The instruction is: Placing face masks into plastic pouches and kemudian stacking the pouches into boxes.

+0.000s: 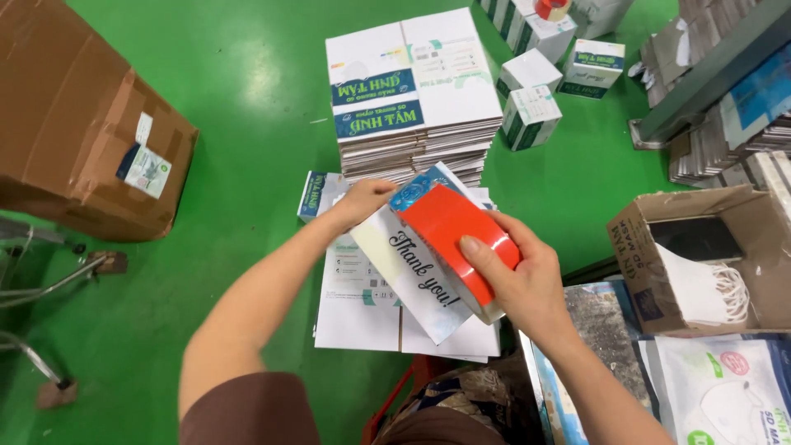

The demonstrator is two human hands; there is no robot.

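My left hand (362, 200) pins the far edge of the white carton (416, 284), fingers flat on it above the stack of flat cartons (358, 317) on the green floor (239, 165); it could skew if I press unevenly. My right hand (515, 280) closes around the orange tape roll (453, 235), whose loose end I probably can't see.

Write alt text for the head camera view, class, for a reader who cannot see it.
A person's right hand presses a red tape roll onto a white flat carton steadied by the left hand, above a green floor with a stack of flat cartons.
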